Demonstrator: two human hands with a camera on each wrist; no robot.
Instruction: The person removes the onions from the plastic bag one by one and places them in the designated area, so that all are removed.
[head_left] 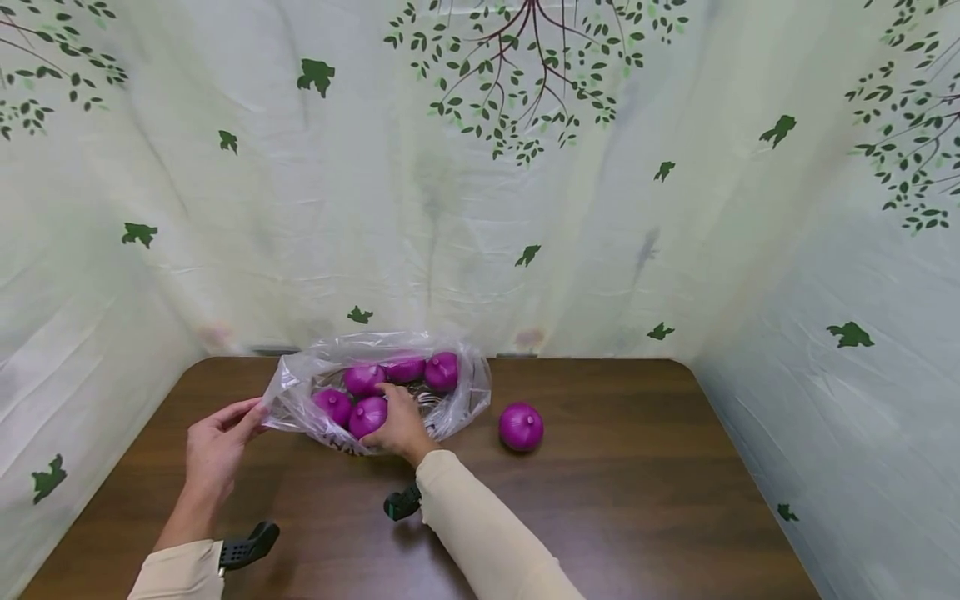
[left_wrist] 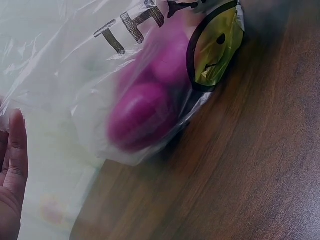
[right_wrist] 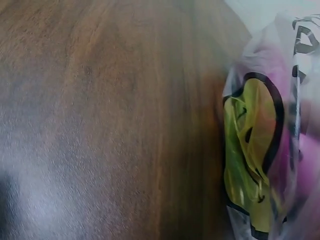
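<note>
Where right fingers (head_left: pixel 396 402) curl, onion (head_left: pixel 367 416) between, bag (head_left: pixel 294 395) around

Soft, even light fills the head view. Glints streak the plastic bag (head_left: pixel 296 396) around the right fingers (head_left: pixel 394 395); nearer the camera than those, the tabletop (head_left: pixel 570 517) carries a pale sheen and soft shadows. Both wrist views look dimmer and hazier, with grainy glare.
</note>
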